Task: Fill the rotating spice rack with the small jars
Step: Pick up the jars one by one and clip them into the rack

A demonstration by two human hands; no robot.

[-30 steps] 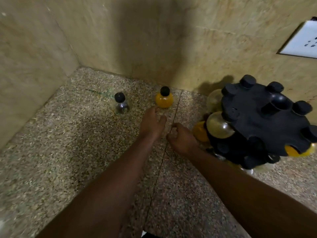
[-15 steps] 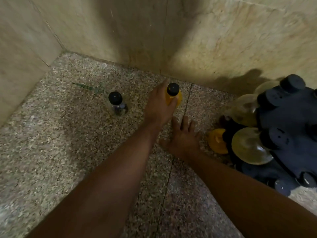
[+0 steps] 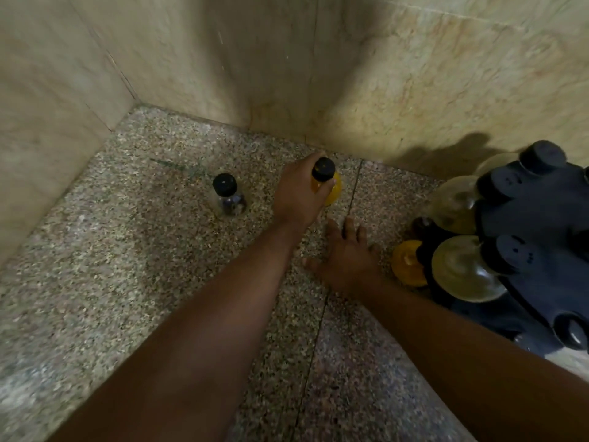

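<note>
Yellow jar point(image 3: 334, 190) with the black cap stands on the desk point(image 3: 127, 250), close to the corner where the walls point(image 3: 414, 90) meet. The left hand point(image 3: 296, 196) is right on it, fingers point(image 3: 314, 159) curled round its neck and shoulder, thumb across the front just under the cap. To the left, apart from that hand, a clear jar point(image 3: 228, 199) stands upright on the speckled stone, black cap too. Nearer in, the right hand point(image 3: 347, 260) lies flat on the desk, its fingers straight and spread, holding nothing. It sits just beside the rotating spice rack point(image 3: 535, 224). The rack is black, at the right edge and partly out of view, with round jars slotted into its side: pale ones point(image 3: 465, 269) and a yellow one point(image 3: 408, 263) low down.
</note>
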